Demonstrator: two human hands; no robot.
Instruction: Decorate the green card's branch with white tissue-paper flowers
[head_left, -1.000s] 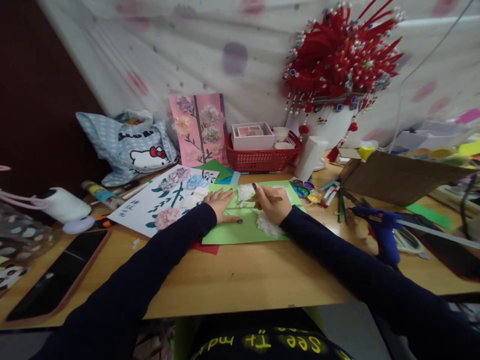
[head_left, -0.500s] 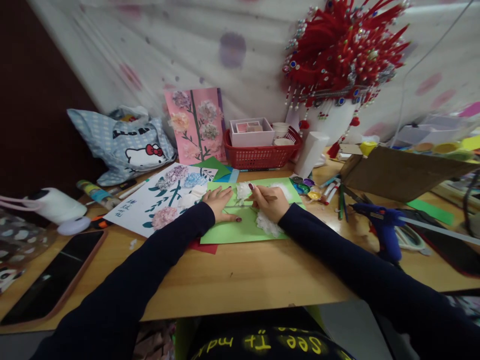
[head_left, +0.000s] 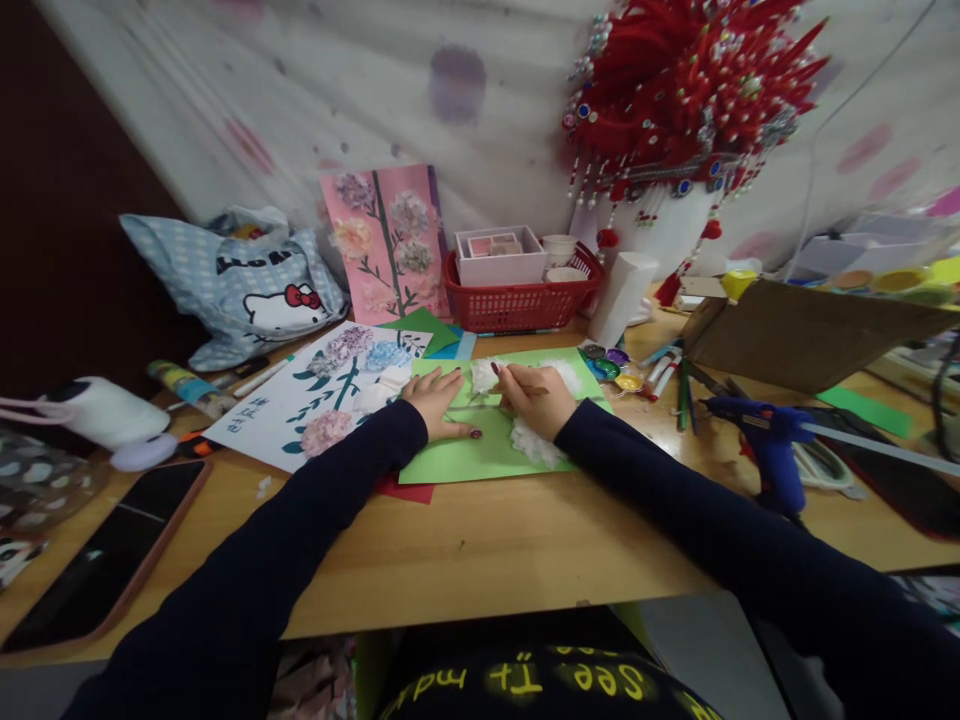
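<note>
A light green paper sheet (head_left: 450, 462) lies on the table in front of me, with white ruffled flowers (head_left: 534, 442) and a thin dark line on it. Flat on its left part rests my left hand (head_left: 440, 403), fingers spread and thumb out to the side. Over the middle of the sheet, my right hand (head_left: 541, 400) is closed in a writing grip on a slim brown-handled tool that looks like a paintbrush (head_left: 534, 390). Its tip is mostly hidden by my fingers, close to the upper white flower (head_left: 484, 376).
Small paint pots (head_left: 616, 368) stand right of the sheet, near markers (head_left: 661, 377) and a blue glue gun (head_left: 772, 440). A white flower picture (head_left: 259, 415) lies to the left. Behind are a red basket (head_left: 517, 308) and a pink flower picture (head_left: 360, 260). A phone (head_left: 112, 550) lies far left.
The camera view has shifted slightly. My right hand has moved a little left along the sheet, still gripping the brush-like tool. My left hand stays flat on the paper.
</note>
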